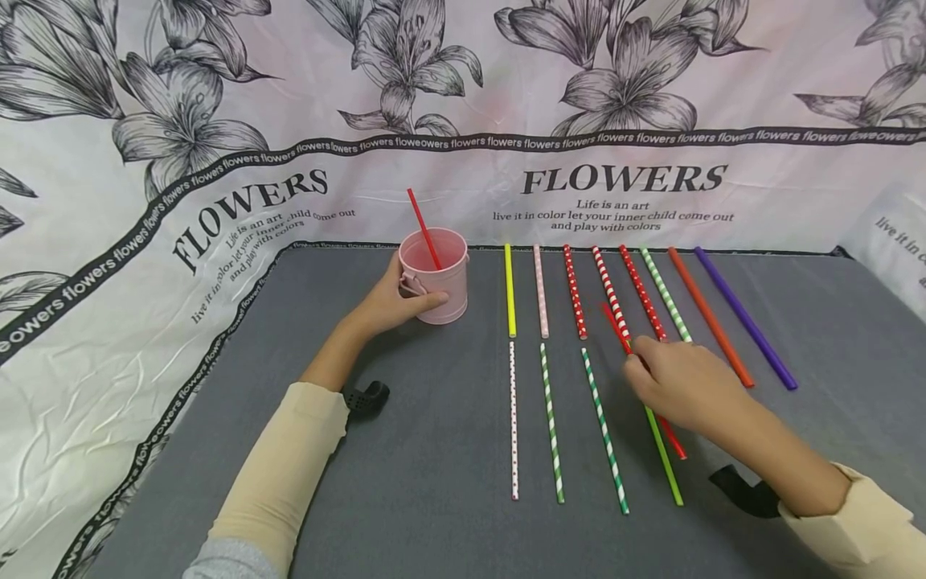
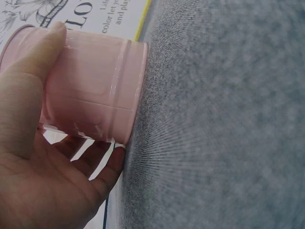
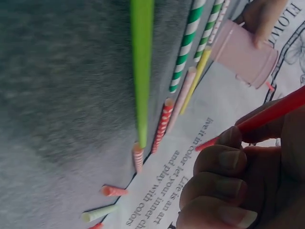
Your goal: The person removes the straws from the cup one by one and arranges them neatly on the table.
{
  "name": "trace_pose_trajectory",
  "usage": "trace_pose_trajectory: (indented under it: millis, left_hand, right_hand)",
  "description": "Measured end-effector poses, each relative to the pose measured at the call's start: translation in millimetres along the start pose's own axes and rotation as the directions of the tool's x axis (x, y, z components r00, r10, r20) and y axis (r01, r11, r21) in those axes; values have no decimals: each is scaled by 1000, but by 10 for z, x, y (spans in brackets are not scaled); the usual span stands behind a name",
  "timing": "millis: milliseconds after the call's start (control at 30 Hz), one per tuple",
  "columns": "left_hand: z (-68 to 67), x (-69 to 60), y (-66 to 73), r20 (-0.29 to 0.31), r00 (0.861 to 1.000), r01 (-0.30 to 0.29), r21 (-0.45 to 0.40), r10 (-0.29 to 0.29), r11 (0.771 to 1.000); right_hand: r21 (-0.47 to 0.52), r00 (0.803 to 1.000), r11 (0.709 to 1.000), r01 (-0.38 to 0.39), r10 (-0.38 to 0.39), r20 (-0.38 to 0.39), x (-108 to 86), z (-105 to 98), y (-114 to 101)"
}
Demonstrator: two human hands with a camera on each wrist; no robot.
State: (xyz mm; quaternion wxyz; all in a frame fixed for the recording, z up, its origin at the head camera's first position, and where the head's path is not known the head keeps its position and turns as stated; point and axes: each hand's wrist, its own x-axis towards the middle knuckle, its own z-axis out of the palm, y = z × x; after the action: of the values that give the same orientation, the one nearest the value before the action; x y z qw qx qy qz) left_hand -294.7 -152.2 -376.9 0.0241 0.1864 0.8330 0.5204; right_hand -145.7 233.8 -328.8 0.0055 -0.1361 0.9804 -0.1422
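My left hand [image 1: 405, 293] grips a small pink bucket [image 1: 452, 289] by its side, thumb across the front; the left wrist view shows the bucket [image 2: 90, 81] with the fingers curled beneath it. A red straw [image 1: 421, 221] leans inside, its top above the rim. My right hand [image 1: 687, 382] pinches another red straw [image 1: 676, 444] between thumb and forefinger, seen raised off the table in the right wrist view as a red straw [image 3: 276, 110]. Below that hand lies a bright green straw [image 1: 665, 462], its upper part hidden in the head view.
Several straws lie in a back row, from a yellow straw [image 1: 510, 289] to a purple straw [image 1: 745, 318]. In front are a dotted white straw [image 1: 514, 426] and two green-striped straws, one at the left [image 1: 551, 426]. Flower-printed cloth [image 1: 434, 177] rises behind the grey table [image 1: 427, 450].
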Motion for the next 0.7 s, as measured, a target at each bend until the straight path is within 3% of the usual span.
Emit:
trace_pose_trajectory:
  millis: [467, 700]
  left_hand:
    - [8, 11, 9, 13, 1000, 9, 3, -10, 1000]
    - [-3, -6, 16, 18, 1000, 10, -3, -10, 1000]
  right_hand:
    - [-5, 989, 998, -69, 69, 129, -189, 120, 398]
    - [-27, 969, 995, -94, 98, 225, -235, 144, 539]
